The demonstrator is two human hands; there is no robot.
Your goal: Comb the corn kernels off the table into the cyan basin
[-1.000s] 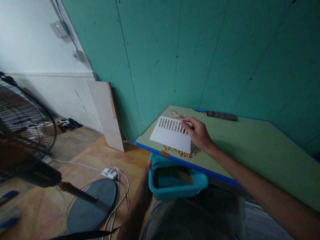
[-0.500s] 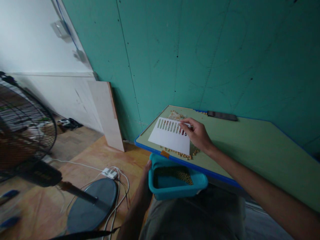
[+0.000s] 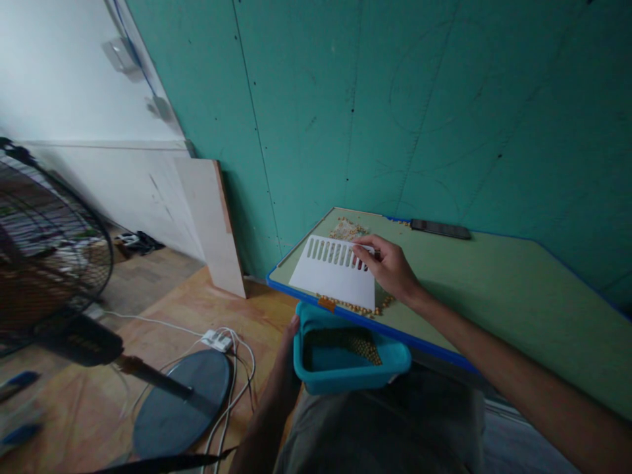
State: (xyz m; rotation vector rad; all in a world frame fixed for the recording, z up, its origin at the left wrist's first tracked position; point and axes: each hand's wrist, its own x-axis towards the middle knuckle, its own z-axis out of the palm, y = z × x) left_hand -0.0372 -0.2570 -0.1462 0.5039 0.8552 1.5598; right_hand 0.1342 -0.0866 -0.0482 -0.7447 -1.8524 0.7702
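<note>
Between the thumb and fingers of my right hand (image 3: pixel 388 263) is the slotted upper edge of a white plastic scraper (image 3: pixel 336 280). Its lower edge is close to the table's front edge, behind a row of small tan beans (image 3: pixel 355 307). Just below that edge, my left hand (image 3: pixel 290 352) grips the left rim of a turquoise plastic basin (image 3: pixel 345 385). More beans (image 3: pixel 368 349) lie inside the basin, mostly on its right side. A small heap of beans (image 3: pixel 348 228) sits behind the scraper.
The green tabletop (image 3: pixel 474 289) has a blue rim, with brown tape (image 3: pixel 326 303) at the front. A dark phone (image 3: pixel 440 229) lies at its back edge. To the left are a standing fan (image 3: pixel 74 339), a power strip (image 3: pixel 216 340) with cables and a leaning board (image 3: pixel 210 224).
The scraper in my right hand has moved slightly toward the table's front edge and a little left. My left hand and the basin stay in place.
</note>
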